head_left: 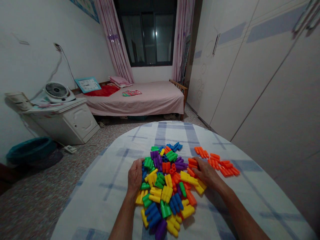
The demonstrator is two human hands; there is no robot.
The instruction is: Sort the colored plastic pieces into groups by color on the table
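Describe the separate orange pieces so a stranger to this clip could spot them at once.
On the white checked tablecloth, find the multicoloured heap of plastic pegs under the left hand and right hand. Beyond it lies a loose all-orange cluster of pegs, set apart from the heap.

Blocks (166, 193) in the main pile: green, purple, yellow, blue, orange, red, each one solid-coloured; side group of blocks (220, 165) all orange; cloth (100, 190) white with blue-grey plaid; bedsheet (152, 100) plain pink; folded item (131, 93) on it pink and green; blanket (101, 90) red; curtains (113, 36) pink with a purple tie; wardrobe (272, 66) off-white with pale blue bands; tub (30, 150) teal; floor (32, 203) speckled grey and pink.
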